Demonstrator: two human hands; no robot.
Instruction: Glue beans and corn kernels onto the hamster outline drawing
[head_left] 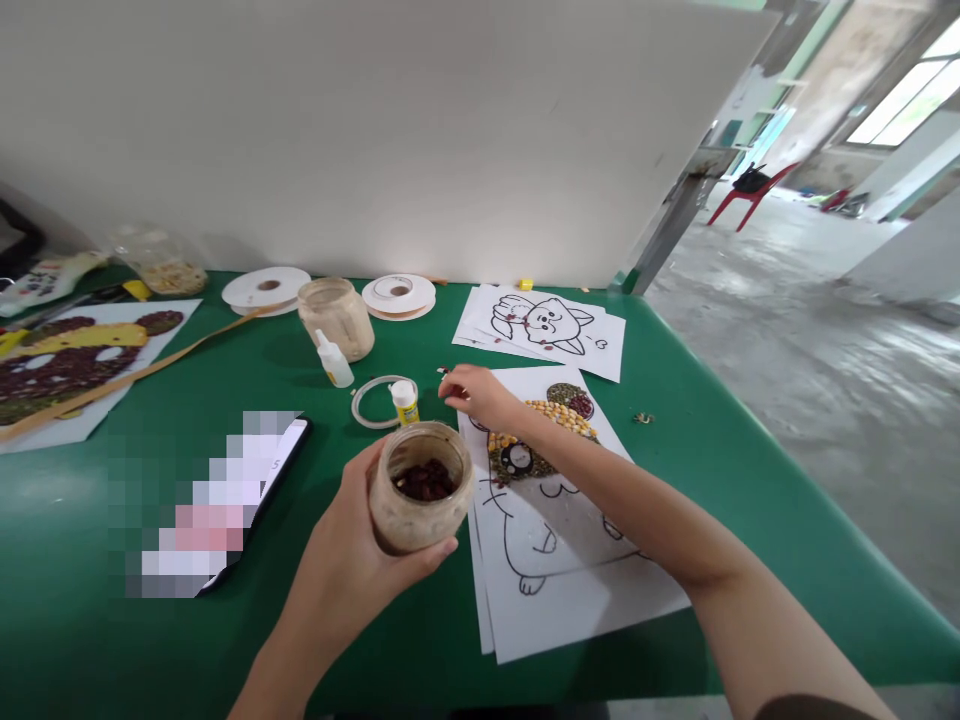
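My left hand (349, 540) is wrapped round a cloudy jar (409, 525), tilted toward me, with dark red beans (427, 480) inside. Just beyond the jar, my right hand (478, 398) is closed in a pinch over the top left corner of a paper drawing (540, 610). Dark red beans show between its fingertips, partly hidden. Yellow corn kernels (559, 415), green beans and a patch of red beans cover the upper part of that animal drawing. Its lower part is bare black outline. A small glue bottle (405, 405) with a yellow label stands behind the held jar.
Behind lie a pale ring (361, 408), a white squeeze bottle (334, 362), another jar (339, 325) and two ribbon spools (255, 290) (409, 308). A phone (259, 500) and a bean-covered picture (97, 390) lie left. More drawings (592, 330) lie near the white wall panel (375, 130).
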